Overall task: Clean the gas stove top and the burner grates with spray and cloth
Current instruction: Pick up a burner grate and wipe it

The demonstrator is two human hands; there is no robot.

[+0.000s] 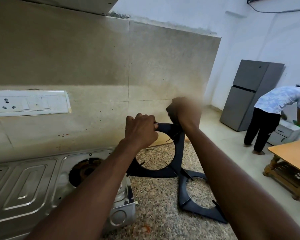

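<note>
A steel gas stove (29, 181) sits at the lower left with its grates off; one open burner well (84, 170) shows. A black burner grate (177, 153) stands on edge on the speckled counter (156, 213). My left hand (140, 130) grips its top left corner. My right hand (184, 112), blurred by motion, is curled at the grate's top right corner; whether it holds a cloth I cannot tell. A second black grate (197, 207) lies flat on the counter below my right forearm. No spray bottle is in view.
A tiled backsplash with a white switch and socket plate (29, 103) rises behind the stove. On the right stand a grey fridge (249, 94) and a wooden table (291, 163). Another person (274, 116) bends over a white box near the fridge.
</note>
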